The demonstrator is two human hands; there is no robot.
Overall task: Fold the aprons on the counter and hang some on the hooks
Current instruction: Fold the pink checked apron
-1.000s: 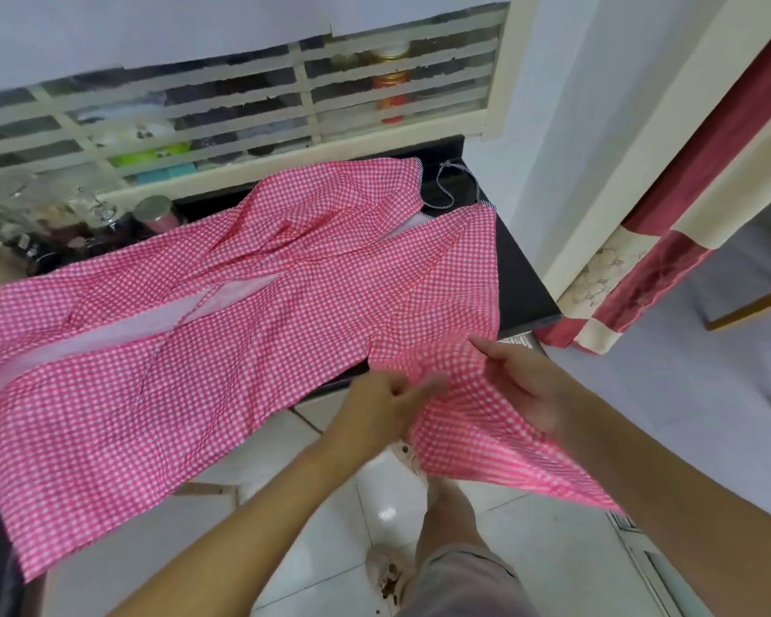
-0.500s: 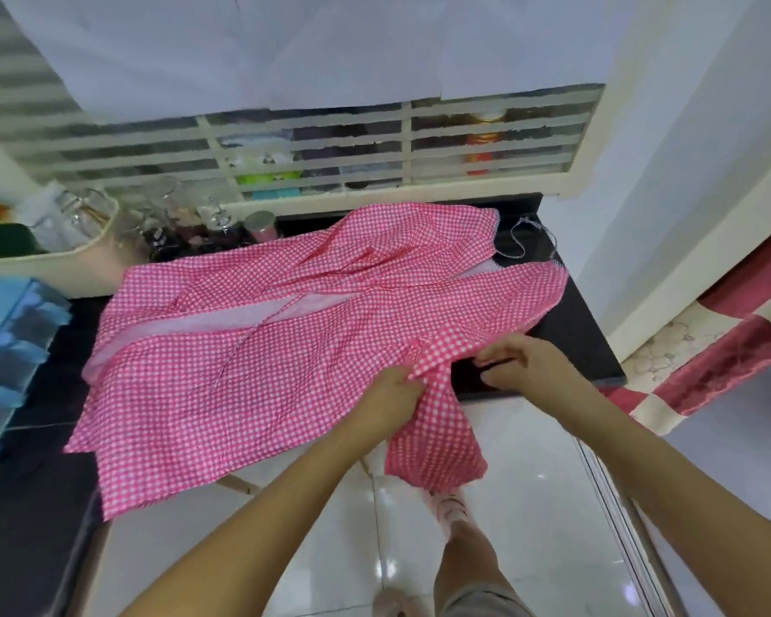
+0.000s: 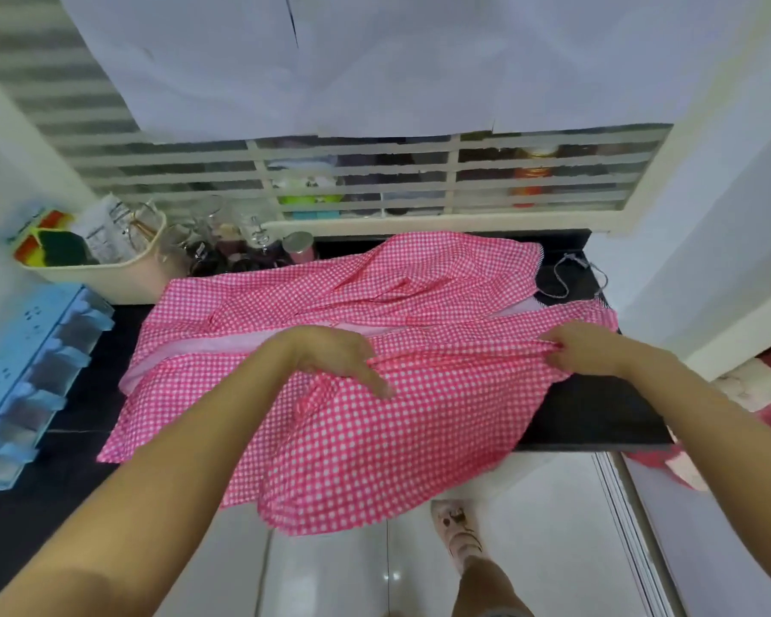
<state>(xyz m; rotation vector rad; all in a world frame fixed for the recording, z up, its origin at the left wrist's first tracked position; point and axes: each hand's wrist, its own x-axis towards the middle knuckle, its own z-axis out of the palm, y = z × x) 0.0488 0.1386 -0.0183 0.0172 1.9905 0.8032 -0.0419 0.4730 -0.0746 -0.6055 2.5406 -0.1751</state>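
A pink-and-white checked apron (image 3: 419, 420) lies spread over the black counter (image 3: 597, 416), its lower edge hanging past the front edge. My left hand (image 3: 334, 356) rests on the cloth near the middle, fingers bent down and gathering a fold under them. My right hand (image 3: 584, 349) pinches a bunched ridge of the same fold near the apron's right side. A thin grey tie string (image 3: 566, 278) lies on the counter at the back right. No hooks are in view.
A cream basket (image 3: 103, 264) with sponges and packets stands at the back left, with glass jars (image 3: 241, 247) beside it. A blue plastic rack (image 3: 23, 385) sits at the left. A slatted window (image 3: 375, 180) backs the counter. White floor tiles and my foot lie below.
The hanging right part of the apron has been lifted and laid over the counter. Both hands moved up and apart, stretching a fold across the cloth. The view tilted up and left.
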